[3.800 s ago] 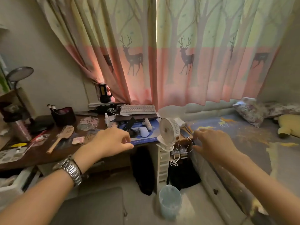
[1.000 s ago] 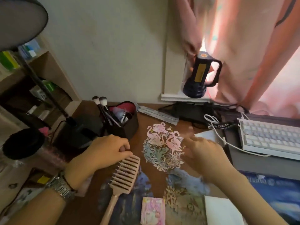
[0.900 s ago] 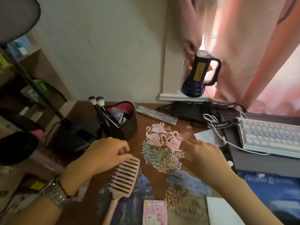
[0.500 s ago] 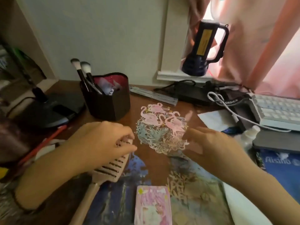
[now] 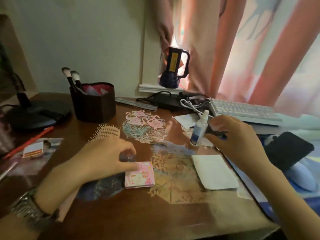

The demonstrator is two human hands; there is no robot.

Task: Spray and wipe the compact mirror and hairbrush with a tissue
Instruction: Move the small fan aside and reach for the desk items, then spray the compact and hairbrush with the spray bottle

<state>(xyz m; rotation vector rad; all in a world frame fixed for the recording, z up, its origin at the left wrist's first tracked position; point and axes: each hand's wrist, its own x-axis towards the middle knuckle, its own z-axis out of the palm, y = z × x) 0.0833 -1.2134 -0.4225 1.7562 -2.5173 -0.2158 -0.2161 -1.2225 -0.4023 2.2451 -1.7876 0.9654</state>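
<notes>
A pink compact mirror (image 5: 140, 175) lies shut and flat on the brown desk (image 5: 138, 213). My left hand (image 5: 102, 159) hovers low over its upper left corner, thumb touching the lid, fingers curled but apart. The hairbrush (image 5: 107, 132) lies behind that hand; only its bristled head shows. A small white and blue spray bottle (image 5: 199, 130) stands upright to the right. My right hand (image 5: 239, 142) is beside it, thumb and forefinger spread a little way from the bottle. A folded white tissue (image 5: 214, 172) lies flat between the mirror and my right forearm.
A dark holder (image 5: 94, 104) with makeup brushes and a lamp base (image 5: 34, 115) stand at the back left. A white keyboard (image 5: 242, 110), cables and a dark torch (image 5: 174, 66) sit at the back right. A black phone (image 5: 289, 149) leans on a mouse at the right edge.
The view has dropped closer to the desk. My left hand slid from the hairbrush head down to the compact mirror. My right hand moved right, up to the spray bottle.
</notes>
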